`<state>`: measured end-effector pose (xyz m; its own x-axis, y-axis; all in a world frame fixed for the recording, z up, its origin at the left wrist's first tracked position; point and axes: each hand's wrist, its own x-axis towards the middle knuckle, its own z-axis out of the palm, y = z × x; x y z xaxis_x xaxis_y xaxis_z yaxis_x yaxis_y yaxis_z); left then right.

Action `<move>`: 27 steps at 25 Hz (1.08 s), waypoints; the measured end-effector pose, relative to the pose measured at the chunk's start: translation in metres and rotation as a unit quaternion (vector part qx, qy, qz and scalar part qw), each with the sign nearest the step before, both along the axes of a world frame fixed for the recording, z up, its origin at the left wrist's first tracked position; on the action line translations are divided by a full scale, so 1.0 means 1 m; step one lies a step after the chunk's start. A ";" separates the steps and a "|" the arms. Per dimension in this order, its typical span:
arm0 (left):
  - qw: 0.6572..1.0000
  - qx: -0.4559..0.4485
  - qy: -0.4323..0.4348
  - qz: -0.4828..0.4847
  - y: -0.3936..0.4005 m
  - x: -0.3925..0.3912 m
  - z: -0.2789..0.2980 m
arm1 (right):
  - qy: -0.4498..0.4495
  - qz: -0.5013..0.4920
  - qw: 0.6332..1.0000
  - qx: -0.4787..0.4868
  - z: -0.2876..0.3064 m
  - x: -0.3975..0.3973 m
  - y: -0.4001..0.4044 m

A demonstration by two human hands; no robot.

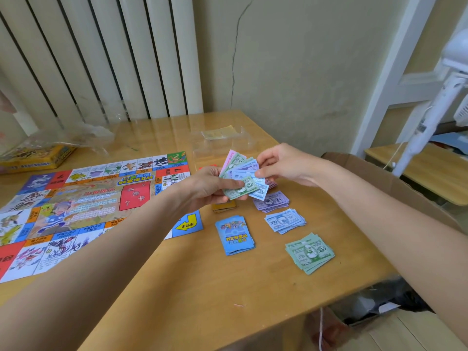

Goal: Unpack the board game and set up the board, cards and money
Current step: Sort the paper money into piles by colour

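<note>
The fan of mixed play-money notes (241, 177) is held above the desk (202, 287), just right of the game board (83, 211), which lies unfolded and flat. The left hand (210, 188) grips the fan, thumb pressed across the lowest green note, while the right hand (281, 164) pinches the fan's right edge with curled fingers (263, 171), seemingly about to draw one note off. The step in hand looks like sorting the money by value: right of the board's near corner lie a purple pile (272, 201), a blue pile (285, 221) marked 500 and a green pile (309, 252) marked 2000. The next move probably calls for slipping a single note free without dragging its neighbours, then laying it on the pile of matching colour. A blue card deck (235, 235) sits just right of the board's blue corner square with its yellow arrow; an orange deck (224, 206) shows partly under the left hand. Beyond the board's far edge lie a yellow box (33, 157) and clear plastic wrapping (76, 135). The board's Chinese print is too small to read reliably.
</note>
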<state>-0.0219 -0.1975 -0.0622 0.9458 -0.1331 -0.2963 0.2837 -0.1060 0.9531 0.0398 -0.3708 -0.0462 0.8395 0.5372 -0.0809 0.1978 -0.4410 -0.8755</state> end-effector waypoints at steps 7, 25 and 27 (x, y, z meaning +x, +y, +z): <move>0.999 -0.029 0.004 0.022 0.001 0.002 0.000 | 0.073 -0.012 0.997 -0.007 -0.002 -0.004 -0.001; 0.990 -0.086 -0.014 0.113 0.003 0.010 -0.002 | 0.097 -0.081 0.990 0.058 0.000 -0.007 -0.013; 0.986 -0.106 -0.022 0.127 0.001 0.011 -0.001 | 0.105 -0.066 0.988 0.097 -0.001 -0.008 -0.012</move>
<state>-0.0108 -0.1968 -0.0633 0.9680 0.0548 -0.2448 0.2330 0.1649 0.9584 0.0323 -0.3829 -0.0467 0.8790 0.4467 -0.1669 -0.0449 -0.2709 -0.9616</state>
